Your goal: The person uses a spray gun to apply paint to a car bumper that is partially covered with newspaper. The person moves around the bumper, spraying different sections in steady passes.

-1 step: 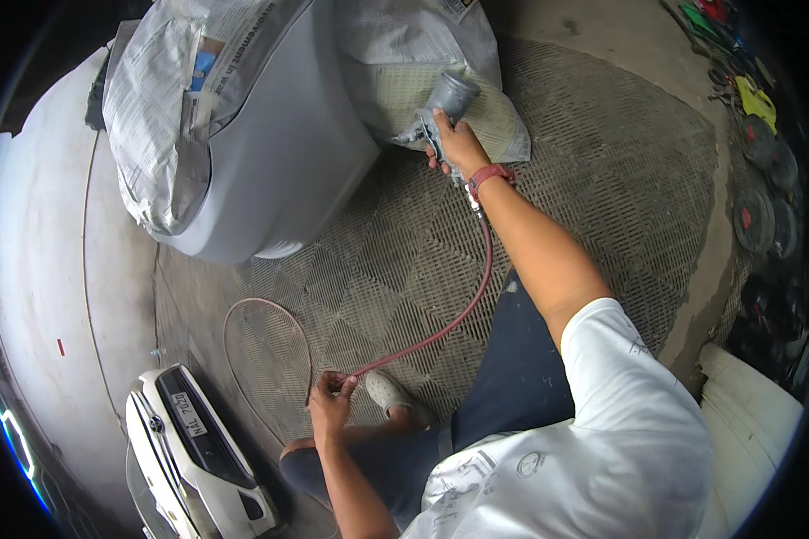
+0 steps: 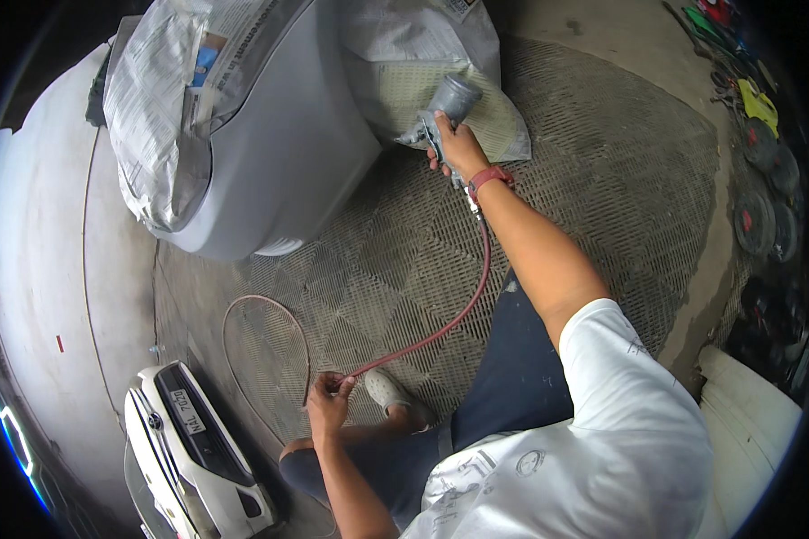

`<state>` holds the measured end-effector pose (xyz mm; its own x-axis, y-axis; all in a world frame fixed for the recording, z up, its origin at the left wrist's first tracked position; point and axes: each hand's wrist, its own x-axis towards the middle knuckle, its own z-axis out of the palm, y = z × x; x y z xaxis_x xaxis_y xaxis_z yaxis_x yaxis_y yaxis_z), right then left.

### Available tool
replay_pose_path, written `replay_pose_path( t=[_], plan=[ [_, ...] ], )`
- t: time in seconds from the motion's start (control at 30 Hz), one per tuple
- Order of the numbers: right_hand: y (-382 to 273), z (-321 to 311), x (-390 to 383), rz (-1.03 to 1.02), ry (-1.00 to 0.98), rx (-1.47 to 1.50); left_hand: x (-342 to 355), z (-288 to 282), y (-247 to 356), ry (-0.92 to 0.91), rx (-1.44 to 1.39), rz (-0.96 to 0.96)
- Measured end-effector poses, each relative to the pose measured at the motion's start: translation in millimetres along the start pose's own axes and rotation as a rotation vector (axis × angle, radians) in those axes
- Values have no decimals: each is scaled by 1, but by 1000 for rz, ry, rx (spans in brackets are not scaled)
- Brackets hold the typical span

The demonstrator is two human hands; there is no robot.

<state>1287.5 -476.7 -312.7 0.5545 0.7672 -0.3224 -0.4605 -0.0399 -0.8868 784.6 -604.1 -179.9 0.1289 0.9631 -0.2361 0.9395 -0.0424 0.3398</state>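
Note:
In my right hand (image 2: 458,149) is a grey metal spray gun (image 2: 430,135), gripped by its handle, its cup (image 2: 456,97) tilted up to the right. The nozzle points left, close to a smooth grey car body panel (image 2: 301,135) and apart from it. Crumpled newspaper (image 2: 157,117) covers the panel's left part, and more masking paper (image 2: 431,40) hangs behind the gun. A red air hose (image 2: 454,322) runs from the gun's base down to my left hand (image 2: 329,402), whose fingers are closed around it low on the left. Beyond that hand the hose loops over the floor.
A white car bumper with a black grille (image 2: 208,431) stands at the lower left, beside a pale wall (image 2: 49,234). Patterned matting (image 2: 602,162) covers the floor. Round discs (image 2: 753,225) and a yellow item (image 2: 758,103) lie along the right edge. My shoe (image 2: 386,391) is near the hose.

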Motion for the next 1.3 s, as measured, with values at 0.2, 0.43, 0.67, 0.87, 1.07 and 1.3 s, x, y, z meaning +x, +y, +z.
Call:
replay_pose_path(
  t=[0.2, 0.43, 0.67, 0.87, 1.07, 1.3],
  plan=[
    [61, 37, -1, -10, 211, -90, 2, -20, -30, 75, 121, -28],
    [141, 84, -75, -234, 169, -144, 24, -51, -72, 27, 325, -93],
    [186, 113, -130, -391, 166, -284, 57, -41, -125, -78, 408, -112],
    [214, 142, -128, -405, 315, -252, 77, -37, -178, 52, 351, -186],
    [265, 235, -158, -475, 137, -418, 101, -41, -223, 339, 315, -173],
    [306, 382, -196, -531, 25, -515, 130, -64, -287, 625, 253, -288]
  ],
)
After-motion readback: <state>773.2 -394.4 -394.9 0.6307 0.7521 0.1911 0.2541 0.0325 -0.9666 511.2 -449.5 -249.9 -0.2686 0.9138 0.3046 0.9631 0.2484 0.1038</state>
